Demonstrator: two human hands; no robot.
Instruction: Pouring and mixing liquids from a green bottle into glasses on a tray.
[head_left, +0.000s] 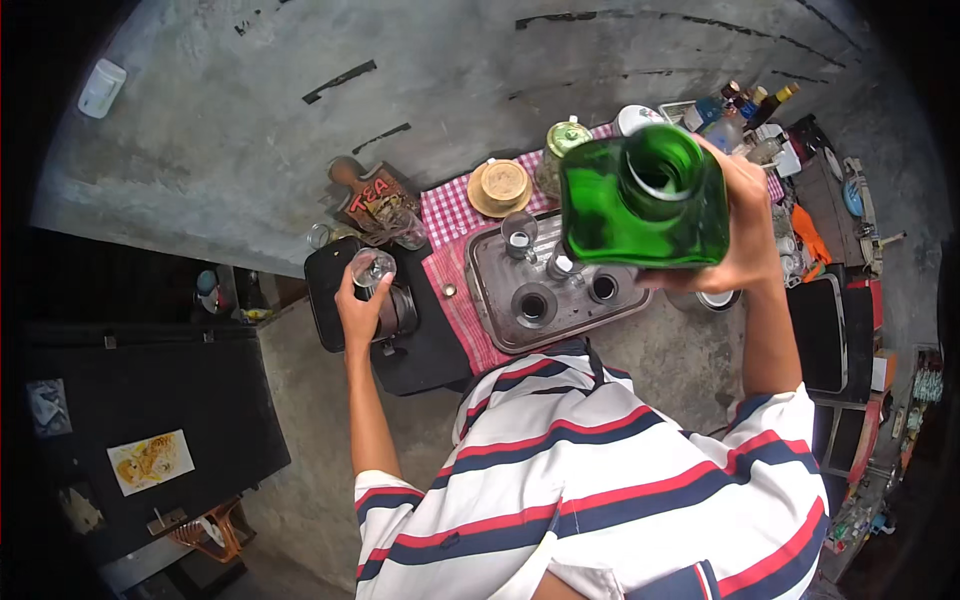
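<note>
A square green glass bottle (645, 217) is held up close to the camera in my right hand (739, 217), its round mouth uncapped. My left hand (362, 300) grips a small clear glass vessel (373, 268) above a black tray at the table's left end. Between my hands a metal tray (499, 319) holds several clear glass cups, among them one at the back left (519, 235) and one near the front (534, 305). The front one looks dark inside. A small round metal piece (449, 290) lies on the red checked cloth (465, 315) beside the tray.
Behind the tray stand a woven-looking lidded container (504, 184), a green-lidded jar (568, 139) and a wooden board with painted lettering (375, 199). Several bottles (772, 105) crowd the back right. A concrete wall (465, 75) rises behind. A black cabinet (150, 405) is at left.
</note>
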